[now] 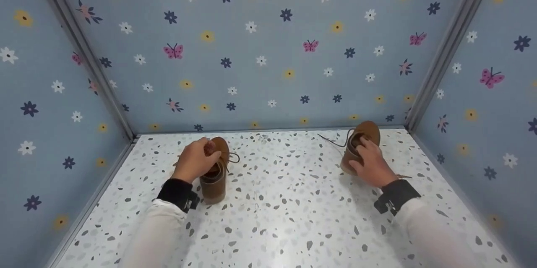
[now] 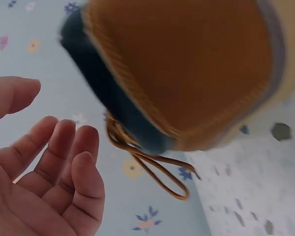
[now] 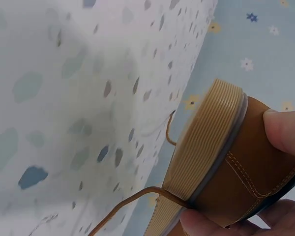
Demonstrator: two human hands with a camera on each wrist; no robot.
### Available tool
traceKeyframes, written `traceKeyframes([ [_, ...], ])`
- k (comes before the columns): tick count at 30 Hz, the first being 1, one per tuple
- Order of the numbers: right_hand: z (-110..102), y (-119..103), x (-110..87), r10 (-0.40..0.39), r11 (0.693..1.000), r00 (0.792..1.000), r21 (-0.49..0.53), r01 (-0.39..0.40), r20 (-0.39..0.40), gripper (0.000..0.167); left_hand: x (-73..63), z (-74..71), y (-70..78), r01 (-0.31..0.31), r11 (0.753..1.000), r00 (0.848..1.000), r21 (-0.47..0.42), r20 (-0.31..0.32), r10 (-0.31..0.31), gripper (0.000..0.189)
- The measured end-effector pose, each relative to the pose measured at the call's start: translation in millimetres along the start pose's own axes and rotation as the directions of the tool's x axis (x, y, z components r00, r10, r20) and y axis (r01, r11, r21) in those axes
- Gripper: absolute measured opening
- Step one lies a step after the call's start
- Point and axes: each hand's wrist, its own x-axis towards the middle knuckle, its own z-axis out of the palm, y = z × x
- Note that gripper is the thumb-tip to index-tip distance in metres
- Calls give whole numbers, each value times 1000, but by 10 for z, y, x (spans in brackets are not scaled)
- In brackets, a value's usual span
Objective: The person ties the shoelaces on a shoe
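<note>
On the left of the head view stands a brown lace-up shoe (image 1: 213,190), its toe toward the back wall. My left hand (image 1: 196,160) hovers over it, fingers loosely bent; the left wrist view shows this hand (image 2: 49,177) apart from the shoe's heel (image 2: 187,64). A looped lace (image 2: 160,172) hangs at that shoe's far side. Over on the right, my right hand (image 1: 371,163) grips the matching brown shoe (image 1: 349,161) at its collar. In the right wrist view the thumb presses the heel leather (image 3: 236,182) above a ridged pale sole (image 3: 204,132).
Loose laces (image 1: 331,139) trail from the right shoe. The speckled white floor (image 1: 281,201) meets a blue flowered back wall (image 1: 268,79). Similar panels stand at left (image 1: 46,142) and right (image 1: 482,104), joined by grey corner posts (image 1: 453,33).
</note>
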Motion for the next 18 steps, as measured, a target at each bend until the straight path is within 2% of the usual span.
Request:
traceKeyframes([
  [5,38,-153,-34,-67,998,998,11,67,-9,44,-19,24,253,-64,997,998,-42,-7,64,28],
  [7,53,-210,-45,-93,996,996,5,93,-16,36,-27,60,355,-93,994,996,-54,-17,92,28],
  [12,95,-372,-86,-159,987,987,3,159,-37,27,-36,183,582,-161,986,987,-46,-25,160,30],
  [18,154,-580,-138,-243,970,969,18,244,-36,19,-31,354,760,-191,980,981,-60,31,193,26],
])
